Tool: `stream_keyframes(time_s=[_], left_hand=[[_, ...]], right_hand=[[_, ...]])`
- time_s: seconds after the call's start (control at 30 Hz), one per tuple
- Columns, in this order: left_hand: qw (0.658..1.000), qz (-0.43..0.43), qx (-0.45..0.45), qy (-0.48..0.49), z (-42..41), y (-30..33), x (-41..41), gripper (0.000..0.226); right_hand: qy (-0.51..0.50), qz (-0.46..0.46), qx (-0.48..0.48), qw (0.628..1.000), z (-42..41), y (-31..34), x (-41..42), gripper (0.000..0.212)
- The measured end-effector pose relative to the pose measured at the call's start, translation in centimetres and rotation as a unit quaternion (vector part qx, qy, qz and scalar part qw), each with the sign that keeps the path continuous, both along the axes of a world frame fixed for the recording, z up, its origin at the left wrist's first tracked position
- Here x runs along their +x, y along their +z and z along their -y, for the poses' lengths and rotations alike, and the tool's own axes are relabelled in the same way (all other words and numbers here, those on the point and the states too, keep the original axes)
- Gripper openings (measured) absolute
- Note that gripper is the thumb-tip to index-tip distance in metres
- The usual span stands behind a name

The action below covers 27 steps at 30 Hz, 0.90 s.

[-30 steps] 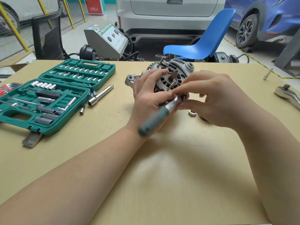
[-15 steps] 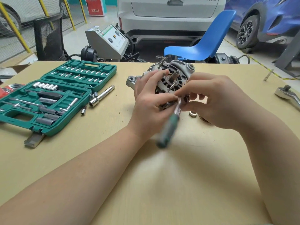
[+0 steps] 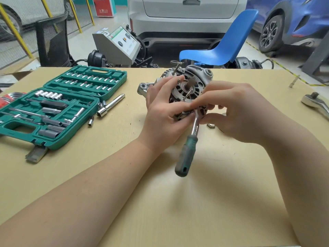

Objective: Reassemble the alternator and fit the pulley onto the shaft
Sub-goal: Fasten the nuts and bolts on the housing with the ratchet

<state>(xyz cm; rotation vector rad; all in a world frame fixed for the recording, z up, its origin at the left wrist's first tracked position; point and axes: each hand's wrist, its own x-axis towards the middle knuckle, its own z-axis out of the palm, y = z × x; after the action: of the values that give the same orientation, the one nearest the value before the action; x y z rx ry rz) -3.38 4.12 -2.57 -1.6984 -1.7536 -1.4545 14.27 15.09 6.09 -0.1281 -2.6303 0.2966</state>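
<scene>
Pale tan wood makes up the tabletop [image 3: 178, 202], which fills most of the head view and runs to a straight far edge. Near the middle of that surface an alternator [image 3: 191, 82] stands tilted on edge, its silver housing and bare central shaft facing the camera. The left hand [image 3: 165, 111] wraps around the alternator's left and lower side, fingers curled against the casing. The right hand [image 3: 236, 111] pinches the metal head of a ratchet wrench [image 3: 188, 145] against the alternator's lower rim; its green handle hangs down toward the viewer, clear of the table. A small loose nut [image 3: 211, 125] lies on the wood just below the right hand.

To the left, an open green socket case [image 3: 58, 107] lies flat, full of sockets and bits, with a chrome extension bar [image 3: 111, 105] and a few loose sockets beside it. At the right edge rests a second, chrome ratchet [image 3: 316, 102], well apart from the hands.

Beyond the table is a garage floor: a blue plastic chair [image 3: 222, 45], a grey machine with a slanted control panel [image 3: 117, 45], a black mesh chair back [image 3: 52, 40], the rear of a white car [image 3: 187, 13] and a blue car [image 3: 288, 20].
</scene>
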Motion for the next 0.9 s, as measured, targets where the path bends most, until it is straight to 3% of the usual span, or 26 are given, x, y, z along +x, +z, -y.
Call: stream_keyframes(time_s=[0.2, 0.37, 0.47, 0.57, 0.67, 0.8, 0.9], left_hand=[[1.0, 0.003, 0.005, 0.008, -0.1, 0.1, 0.2, 0.019], [0.999, 0.037, 0.005, 0.004, -0.3, -0.1, 0.0, 0.026], [1.0, -0.01, 0.004, 0.004, -0.3, -0.2, -0.3, 0.012], [1.0, -0.013, 0.011, 0.002, -0.2, -0.1, -0.1, 0.011], [1.0, -0.003, 0.008, 0.003, -0.1, 0.1, 0.2, 0.012], [1.0, 0.021, 0.02, -0.005, -0.1, 0.1, 0.3, 0.018], [1.0, -0.002, 0.004, 0.0, -0.1, -0.1, 0.1, 0.014]], right_hand=[[-0.079, -0.05, 0.021, 0.995, 0.2, -0.4, -1.1, 0.022], [-0.024, -0.02, 0.015, 0.999, -0.1, -0.2, -0.6, 0.022], [-0.007, -0.011, 0.007, 1.0, -0.2, -0.2, -0.2, 0.029], [-0.043, -0.042, 0.017, 0.998, 0.1, -0.2, -0.6, 0.023], [-0.086, -0.056, 0.02, 0.995, 0.3, -0.4, -1.3, 0.034], [-0.041, -0.033, 0.017, 0.998, 0.2, -0.3, -0.9, 0.02], [-0.015, -0.009, 0.005, 1.0, -0.1, -0.2, -0.3, 0.03]])
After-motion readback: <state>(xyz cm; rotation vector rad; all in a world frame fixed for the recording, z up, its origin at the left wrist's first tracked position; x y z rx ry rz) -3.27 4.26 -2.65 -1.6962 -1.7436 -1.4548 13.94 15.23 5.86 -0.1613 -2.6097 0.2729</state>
